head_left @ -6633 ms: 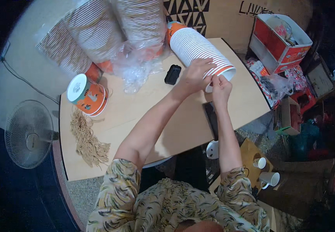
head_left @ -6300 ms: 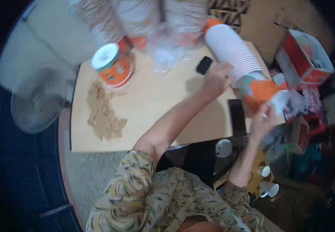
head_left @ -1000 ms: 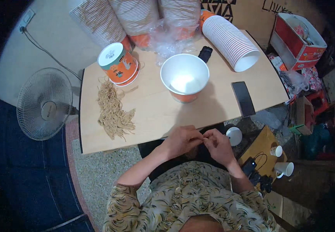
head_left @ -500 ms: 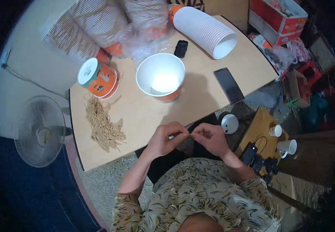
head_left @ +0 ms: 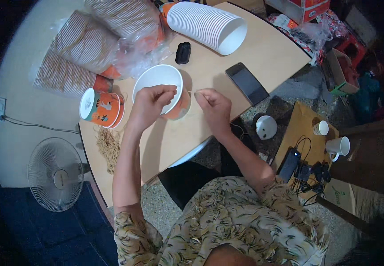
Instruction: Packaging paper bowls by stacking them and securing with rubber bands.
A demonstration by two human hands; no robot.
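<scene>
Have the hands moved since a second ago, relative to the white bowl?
Yes. Both hands went from the table's near edge up to the white bowl: left hand over its rim, right hand beside it.

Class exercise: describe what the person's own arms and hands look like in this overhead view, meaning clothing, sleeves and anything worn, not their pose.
Both forearms are bare. The left hand and right hand show no gloves, watch or rings. Short sleeves of a pale top with dark leafy streaks end near the elbows.

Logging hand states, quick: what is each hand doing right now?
Left hand: fingers pinched together over the white paper bowl; what they hold cannot be told.
Right hand: fingers curled, pinching something thin; too small to tell.
</scene>
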